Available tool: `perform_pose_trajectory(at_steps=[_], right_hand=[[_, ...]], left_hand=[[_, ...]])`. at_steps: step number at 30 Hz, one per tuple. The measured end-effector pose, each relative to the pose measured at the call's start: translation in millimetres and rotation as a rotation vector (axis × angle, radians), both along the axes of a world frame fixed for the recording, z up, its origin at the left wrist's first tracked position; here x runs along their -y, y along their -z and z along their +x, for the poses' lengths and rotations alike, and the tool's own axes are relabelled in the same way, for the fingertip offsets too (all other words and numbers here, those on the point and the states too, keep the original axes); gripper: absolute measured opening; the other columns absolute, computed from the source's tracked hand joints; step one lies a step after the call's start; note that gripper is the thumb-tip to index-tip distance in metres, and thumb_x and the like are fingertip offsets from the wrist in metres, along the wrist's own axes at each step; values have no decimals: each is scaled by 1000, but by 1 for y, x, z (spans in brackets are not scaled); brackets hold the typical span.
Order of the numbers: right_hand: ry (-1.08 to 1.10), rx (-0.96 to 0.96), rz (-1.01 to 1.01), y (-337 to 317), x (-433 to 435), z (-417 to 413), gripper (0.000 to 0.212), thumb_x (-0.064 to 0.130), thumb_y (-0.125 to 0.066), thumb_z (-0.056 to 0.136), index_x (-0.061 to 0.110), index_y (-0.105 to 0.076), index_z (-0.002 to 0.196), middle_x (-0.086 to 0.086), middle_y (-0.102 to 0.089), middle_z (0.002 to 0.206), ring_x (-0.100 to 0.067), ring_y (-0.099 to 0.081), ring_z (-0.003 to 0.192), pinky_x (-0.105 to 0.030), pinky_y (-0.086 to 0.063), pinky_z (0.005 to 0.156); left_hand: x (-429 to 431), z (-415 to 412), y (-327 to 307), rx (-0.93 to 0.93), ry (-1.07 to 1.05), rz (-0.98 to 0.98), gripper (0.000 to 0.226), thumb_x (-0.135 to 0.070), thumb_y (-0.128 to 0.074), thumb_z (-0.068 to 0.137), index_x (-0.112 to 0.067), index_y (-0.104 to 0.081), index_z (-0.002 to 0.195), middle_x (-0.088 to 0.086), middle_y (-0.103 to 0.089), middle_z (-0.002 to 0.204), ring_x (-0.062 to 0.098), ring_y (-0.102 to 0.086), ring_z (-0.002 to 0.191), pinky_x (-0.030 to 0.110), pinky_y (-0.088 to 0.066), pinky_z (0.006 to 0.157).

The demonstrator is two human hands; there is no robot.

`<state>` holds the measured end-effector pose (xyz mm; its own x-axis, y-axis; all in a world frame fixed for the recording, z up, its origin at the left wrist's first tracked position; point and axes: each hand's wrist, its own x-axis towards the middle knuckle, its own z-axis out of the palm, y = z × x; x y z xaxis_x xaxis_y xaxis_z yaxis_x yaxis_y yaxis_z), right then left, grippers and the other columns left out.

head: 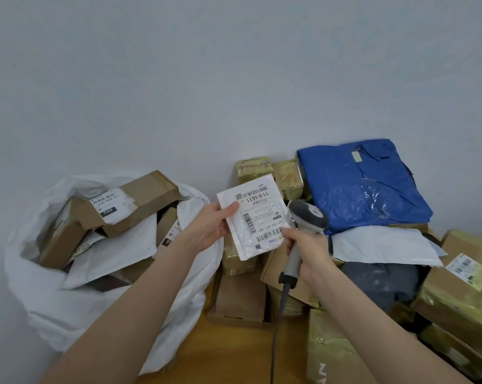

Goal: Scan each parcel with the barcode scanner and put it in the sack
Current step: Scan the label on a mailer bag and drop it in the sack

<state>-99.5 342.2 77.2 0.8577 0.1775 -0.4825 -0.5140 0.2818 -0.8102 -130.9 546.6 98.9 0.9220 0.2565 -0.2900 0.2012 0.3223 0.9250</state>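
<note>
1. The sack (40, 286) is white.
2. The top box (151, 195) in it is plain brown, with a white label printed in black.
3. The flat parcel (258, 217) is white, with black barcode stripes.
4. The scanner (307, 216) is light grey, with a dark grey head.
5. The wrapped parcel (359, 184) is glossy blue.
6. The taped box (467, 295) is yellowish-brown.
7. The wooden surface (234, 353) is orange-tan.

On the label of the white flat parcel (258, 217), "71-6-6611" is printed large and is seen upside down. "159-159-A07-280" is printed beside a barcode near its lower edge. On a cardboard box (148, 196) in the sack (68, 314), "060" is shown white on black. Other print cannot be read.
</note>
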Motion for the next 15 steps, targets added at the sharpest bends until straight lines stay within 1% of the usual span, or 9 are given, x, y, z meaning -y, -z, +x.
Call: perform_pose_trajectory(at_steps=[2, 4, 7, 8, 10, 12, 14, 15], right_hand=[[48, -10, 24, -2, -2, 2, 15, -3, -71, 81, 4, -59, 87, -9, -63, 71, -12, -55, 57, -27, -49, 59], [71, 3, 32, -3, -2, 4, 16, -3, -71, 81, 4, -59, 89, -9, -63, 72, -12, -55, 59, -26, -49, 61], [53, 30, 20, -2, -1, 4, 21, 2, -73, 81, 4, -61, 97, -6, -65, 73, -12, -58, 63, -25, -50, 61], [45, 49, 17, -2, 1, 3, 21, 6, -75, 81, 7, -62, 98, -4, -66, 74, -11, -59, 64, -23, -50, 60], [28, 95, -22, -3, 4, -2, 19, 15, -77, 81, 15, -62, 92, -1, -67, 76, -10, -62, 66, -21, -51, 57], [-43, 141, -80, -5, 11, -12, 16, 22, -76, 82, 17, -62, 86, 1, -69, 68, -7, -63, 58, -21, -51, 53], [-179, 188, -118, -3, 18, -27, 17, 25, -76, 82, 13, -63, 80, 0, -65, 56, -8, -58, 46, -21, -49, 47], [-246, 212, -134, -2, 21, -35, 19, 24, -75, 82, 11, -63, 77, -1, -62, 53, -9, -55, 43, -21, -47, 45]], left_hand=[[7, -7, 12, -60, 77, 39, 31, -14, -66, 84, -9, -61, 114, 9, -73, 108, 24, -70, 98, 34, -59, 73], [14, -11, 22, -84, 92, 71, 24, -9, -65, 87, -9, -63, 111, 8, -73, 106, 24, -71, 97, 31, -59, 71], [19, -10, 29, -47, -51, 137, 21, -8, -66, 88, -7, -66, 109, 4, -75, 97, 21, -73, 89, 27, -58, 67], [18, -10, 29, -39, -96, 172, 21, -8, -67, 88, -6, -66, 109, 3, -76, 94, 20, -73, 86, 26, -58, 65], [13, -9, 28, -29, -160, 235, 21, -8, -68, 87, -5, -66, 108, 0, -76, 90, 18, -73, 82, 24, -57, 62], [6, -8, 29, -30, -201, 282, 19, -7, -67, 88, -4, -67, 106, -1, -75, 88, 14, -73, 78, 23, -56, 60], [1, -8, 30, -31, -225, 304, 14, -7, -66, 89, -6, -67, 103, -1, -74, 88, 10, -72, 74, 21, -56, 59], [0, -8, 30, -29, -234, 304, 11, -7, -66, 89, -7, -68, 100, -1, -74, 87, 9, -72, 73, 21, -55, 58]])
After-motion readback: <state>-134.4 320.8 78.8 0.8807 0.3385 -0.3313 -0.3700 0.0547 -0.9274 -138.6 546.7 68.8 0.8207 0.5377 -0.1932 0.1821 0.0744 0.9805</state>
